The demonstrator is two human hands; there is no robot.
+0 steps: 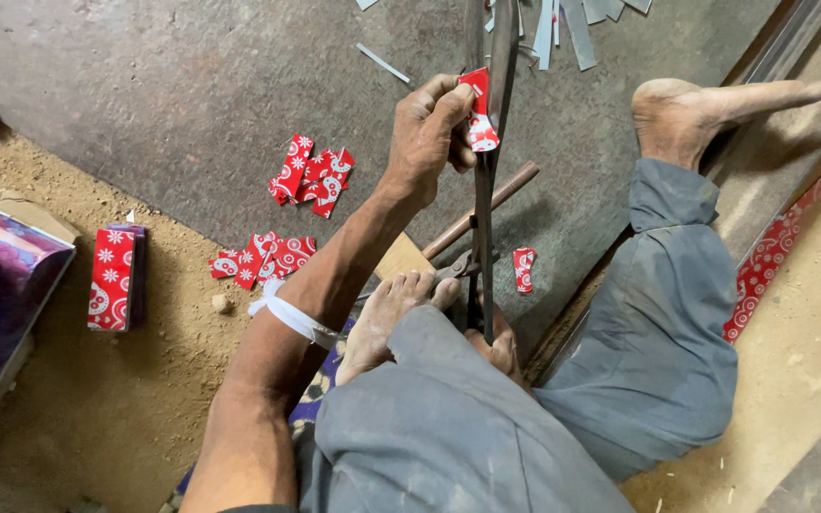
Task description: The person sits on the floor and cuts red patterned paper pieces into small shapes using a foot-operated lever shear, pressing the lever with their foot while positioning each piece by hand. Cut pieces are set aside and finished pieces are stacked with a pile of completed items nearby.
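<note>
Red patterned strip [479, 109] pinched by left hand [429, 133] against shears [488, 171]; right hand hidden.

We are in a floor-level metal-cutting workshop: a grey metal sheet [192, 85] covers the sandy dirt floor [97, 418], large shears [485, 190] stand upright, and cut red printed pieces [311, 176] and grey offcut strips [563, 24] lie scattered.

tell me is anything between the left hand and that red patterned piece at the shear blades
Nothing visible: the left hand already pinches the red patterned piece and holds it right against the upright shear blades. The right hand is hidden.
</note>
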